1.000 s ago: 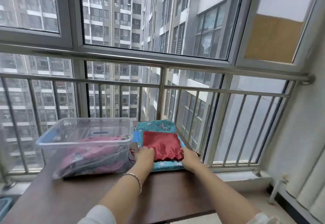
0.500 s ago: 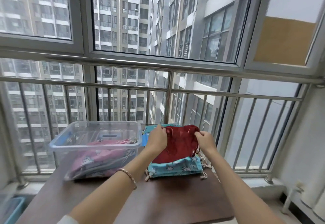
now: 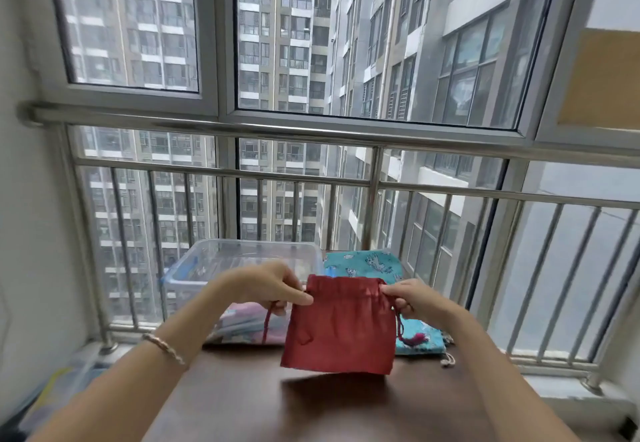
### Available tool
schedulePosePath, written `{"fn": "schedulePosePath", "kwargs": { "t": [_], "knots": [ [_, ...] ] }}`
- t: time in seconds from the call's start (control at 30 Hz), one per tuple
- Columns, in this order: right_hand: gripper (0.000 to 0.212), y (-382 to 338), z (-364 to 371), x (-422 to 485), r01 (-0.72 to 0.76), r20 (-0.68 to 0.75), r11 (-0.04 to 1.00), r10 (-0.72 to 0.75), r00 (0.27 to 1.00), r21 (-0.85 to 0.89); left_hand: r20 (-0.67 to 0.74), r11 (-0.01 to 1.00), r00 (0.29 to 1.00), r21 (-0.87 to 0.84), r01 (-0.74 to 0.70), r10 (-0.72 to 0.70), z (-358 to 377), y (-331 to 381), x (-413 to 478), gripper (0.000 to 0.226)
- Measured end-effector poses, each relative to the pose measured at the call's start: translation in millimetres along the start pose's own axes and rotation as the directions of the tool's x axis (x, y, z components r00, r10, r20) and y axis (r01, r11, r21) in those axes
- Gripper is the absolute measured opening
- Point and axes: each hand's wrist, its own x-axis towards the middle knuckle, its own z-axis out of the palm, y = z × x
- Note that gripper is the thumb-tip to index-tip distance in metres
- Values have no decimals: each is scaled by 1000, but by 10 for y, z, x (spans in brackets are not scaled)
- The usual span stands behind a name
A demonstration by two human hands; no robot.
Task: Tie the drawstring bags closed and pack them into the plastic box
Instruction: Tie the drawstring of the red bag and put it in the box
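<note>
A red drawstring bag (image 3: 341, 329) hangs in the air above the brown table (image 3: 311, 403), its top edge gathered. My left hand (image 3: 266, 287) pinches the bag's top left corner and its red cord. My right hand (image 3: 412, 297) pinches the top right corner, where another red cord with a tassel dangles. Behind the bag a clear plastic box (image 3: 242, 261) stands on the table with pink patterned bags inside. A teal patterned drawstring bag (image 3: 367, 263) lies flat to the right of the box.
A steel railing (image 3: 311, 178) and window glass run along the table's far edge. A white wall stands at the left. Blurred bluish things sit low at the left (image 3: 59, 389), beside the table.
Both hands lifted the red bag off the teal bag and brought it toward me. It now hangs upright from its top corners, above the table.
</note>
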Motion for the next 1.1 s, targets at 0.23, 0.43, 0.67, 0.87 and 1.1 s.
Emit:
{"fn": "schedulePosePath", "kwargs": {
  "t": [0.23, 0.43, 0.67, 0.87, 1.1],
  "knots": [
    [20, 253, 206, 191, -81, 156, 983, 55, 986, 167, -154, 992, 988, 122, -6, 25, 49, -262, -140, 18],
    [15, 309, 139, 98, -72, 155, 985, 47, 987, 154, -382, 938, 906, 345, -43, 182, 42, -399, -231, 13],
    [31, 252, 118, -53, 53, 36, 989, -48, 998, -135, -424, 906, 877, 421, -30, 226, 68, -450, -264, 11],
    [16, 263, 53, -47, 114, -118, 982, -97, 988, 153, -481, 973, 856, 211, -97, 190, 71, -438, -359, 5],
    [22, 331, 72, -151, 146, -194, 972, -181, 964, -185, -518, 988, 842, 58, -141, 151, 40, -548, -410, 7]
  ]
}}
